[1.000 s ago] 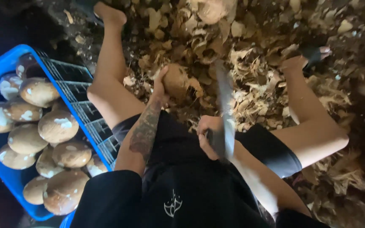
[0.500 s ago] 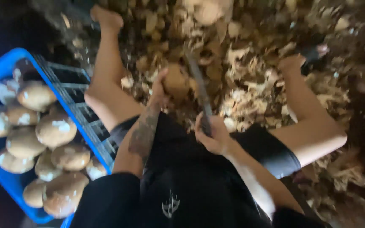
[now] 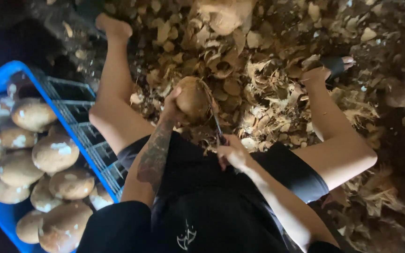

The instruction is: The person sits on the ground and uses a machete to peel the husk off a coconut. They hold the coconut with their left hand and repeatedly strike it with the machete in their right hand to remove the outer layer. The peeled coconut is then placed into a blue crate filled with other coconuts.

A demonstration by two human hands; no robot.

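Observation:
I sit with bare legs spread over a floor of husk scraps. My left hand (image 3: 173, 105) grips a brown husked coconut (image 3: 194, 97) held out in front of my lap. My right hand (image 3: 233, 153) is closed around the handle of a long knife (image 3: 215, 122), whose blade reaches up and meets the right side of the coconut. Black shorts cover my lap below both hands.
A blue plastic crate (image 3: 5, 77) at the left holds several peeled pale-brown coconuts (image 3: 55, 152). Dry coconut husk pieces (image 3: 268, 107) lie thick on the ground ahead and to the right. My left knee (image 3: 104, 117) and right knee (image 3: 357, 154) flank the work spot.
The knife was raised upright, then swung down and left; its blade now rests against the coconut. My right hand dropped lower. The coconut stays in my left hand.

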